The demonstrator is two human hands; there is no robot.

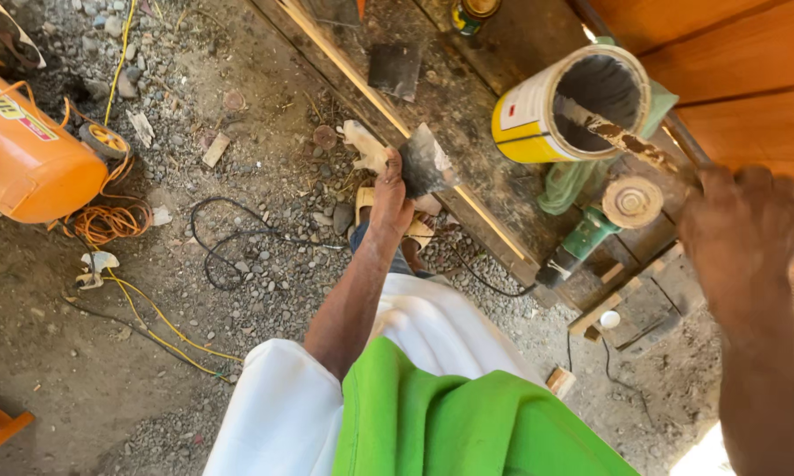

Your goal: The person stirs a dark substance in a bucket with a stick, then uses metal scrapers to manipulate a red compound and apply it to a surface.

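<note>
My left hand point(390, 196) grips a flat grey scraper blade point(425, 160), held out over the edge of a rough wooden bench point(467, 115). Raised at the right, my right hand point(742, 227) is closed on a long stained stir stick point(615, 134). The far end of that stick dips into an open yellow and white can point(566, 107) standing on the bench. The inside of the can is dark and its contents cannot be made out.
A green angle grinder point(601, 220) with a round disc lies on the bench beside the can. An orange compressor tank point(27, 150) and tangled orange and black cords lie on the gravel at left. Orange wooden panels point(741, 70) stand at the upper right.
</note>
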